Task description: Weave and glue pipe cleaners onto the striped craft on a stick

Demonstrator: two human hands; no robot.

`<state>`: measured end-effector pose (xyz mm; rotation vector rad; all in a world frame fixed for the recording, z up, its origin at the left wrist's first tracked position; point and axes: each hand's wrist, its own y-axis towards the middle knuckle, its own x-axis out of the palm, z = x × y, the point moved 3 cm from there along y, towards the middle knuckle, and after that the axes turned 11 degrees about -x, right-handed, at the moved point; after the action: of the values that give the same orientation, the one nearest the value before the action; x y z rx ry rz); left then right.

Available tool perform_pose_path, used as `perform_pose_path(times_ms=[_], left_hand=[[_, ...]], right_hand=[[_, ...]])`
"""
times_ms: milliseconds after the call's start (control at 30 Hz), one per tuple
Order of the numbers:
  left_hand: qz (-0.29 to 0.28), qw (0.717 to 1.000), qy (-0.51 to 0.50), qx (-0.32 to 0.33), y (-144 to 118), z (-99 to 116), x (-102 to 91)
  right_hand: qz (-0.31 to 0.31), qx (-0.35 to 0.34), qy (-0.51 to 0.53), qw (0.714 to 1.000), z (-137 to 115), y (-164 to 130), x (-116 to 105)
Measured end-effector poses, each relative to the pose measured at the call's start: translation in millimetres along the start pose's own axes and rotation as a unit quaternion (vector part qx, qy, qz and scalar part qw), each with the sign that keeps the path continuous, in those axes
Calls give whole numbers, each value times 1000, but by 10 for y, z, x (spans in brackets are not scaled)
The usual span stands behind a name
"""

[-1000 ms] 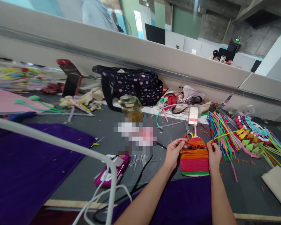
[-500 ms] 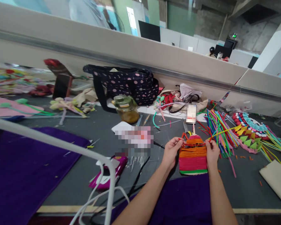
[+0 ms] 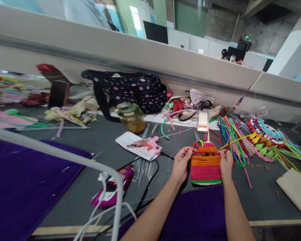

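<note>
A small striped craft piece [image 3: 205, 170] lies on the dark table in front of me, banded in orange, pink and green. My left hand [image 3: 181, 164] pinches one end of a red pipe cleaner [image 3: 195, 151] at the piece's upper left. The other end is pinched in my right hand [image 3: 226, 163] at the upper right. The strip runs across the orange upper part, where a dark gap shows. Just behind lie scissors [image 3: 196, 134] with a yellow handle. A bundle of coloured pipe cleaners [image 3: 237, 140] lies beyond my right hand.
Left of my hands, a pink glue gun [image 3: 153, 146] rests on white paper, with its black cord nearby. A magenta device [image 3: 125, 177], glass jar [image 3: 131, 120] and dotted bag [image 3: 130, 88] stand leftward. A white tube [image 3: 90, 159] crosses the left foreground. A beige notebook [image 3: 294, 190] lies right.
The view has shifted slightly, so most things sit a little further left. Both hands keep their hold on the pipe cleaner across the craft piece.
</note>
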<state>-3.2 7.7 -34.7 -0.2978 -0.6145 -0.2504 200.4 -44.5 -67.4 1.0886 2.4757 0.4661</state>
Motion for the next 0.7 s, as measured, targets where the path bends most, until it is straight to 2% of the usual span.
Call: perform_pose_path(times_ms=[133,500,700], left_hand=[[-25,999,-3,-44,-11,-37,11],[25,994,81,-72,-21,-155,35],[13,995,42,-89,-37,-147,36]], right_hand=[[2,-3,9,1000,-13,-3,-8],[36,-7,62,997,-187,-17,-2],[37,-14,63,997,-211,-17,6]])
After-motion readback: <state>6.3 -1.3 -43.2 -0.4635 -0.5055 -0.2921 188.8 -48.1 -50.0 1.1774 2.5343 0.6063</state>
